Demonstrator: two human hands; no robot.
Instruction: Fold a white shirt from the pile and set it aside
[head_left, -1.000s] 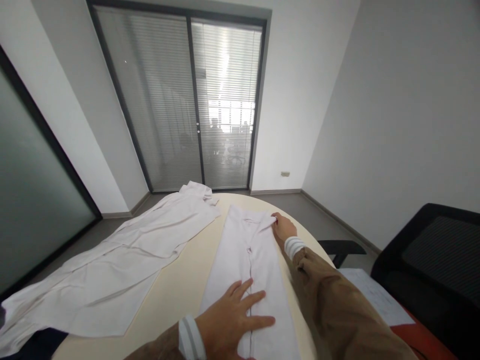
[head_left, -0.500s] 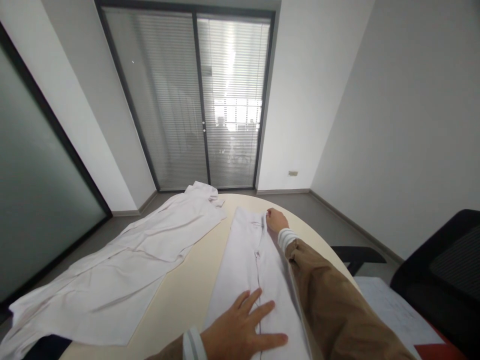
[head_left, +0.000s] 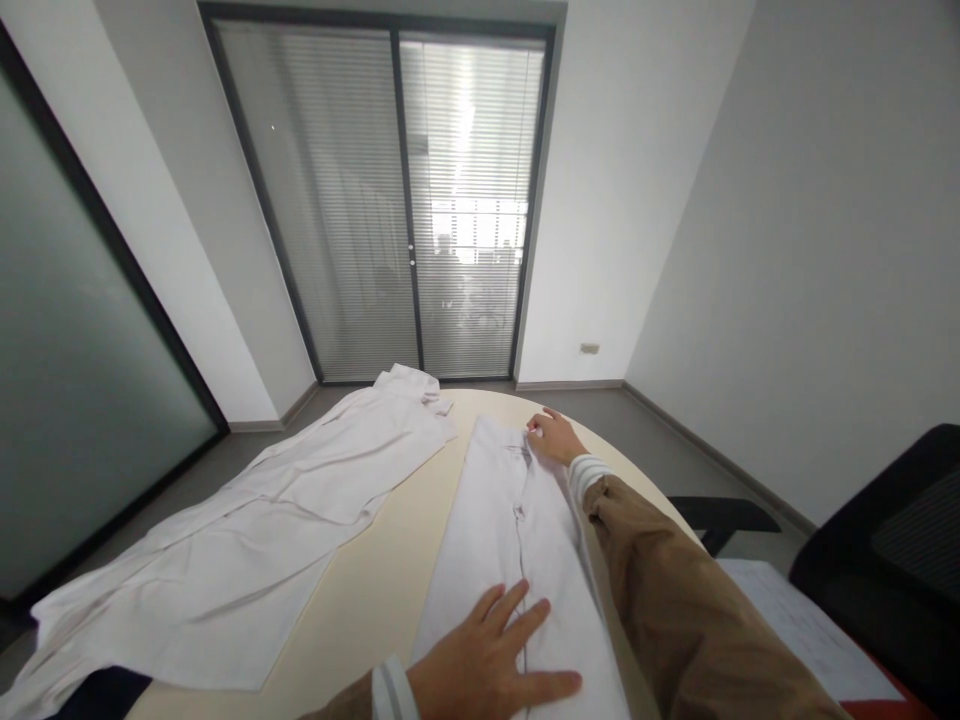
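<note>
A white cloth garment (head_left: 469, 540) lies in a long folded strip on the cream table, with a seam or fold line running down its middle. My left hand (head_left: 491, 655) rests flat on its near part, fingers spread. At the garment's far right corner, my right hand (head_left: 555, 437) pinches the edge of the fabric between thumb and fingers. To the left, a second white garment (head_left: 247, 530) is spread lengthwise, somewhat wrinkled, its near end hanging past the table's left side. Its exact kind is unclear.
The round cream table (head_left: 352, 590) shows between the two garments. Something dark navy (head_left: 105, 692) lies under the left garment. A black chair (head_left: 892, 540) stands at the right, beside papers (head_left: 795, 610) and something red. Behind are glass doors with blinds (head_left: 367, 220).
My right hand has shifted slightly left along the far edge, bringing the pinched corner inward. My left hand stays spread on the garment. The view has moved a little.
</note>
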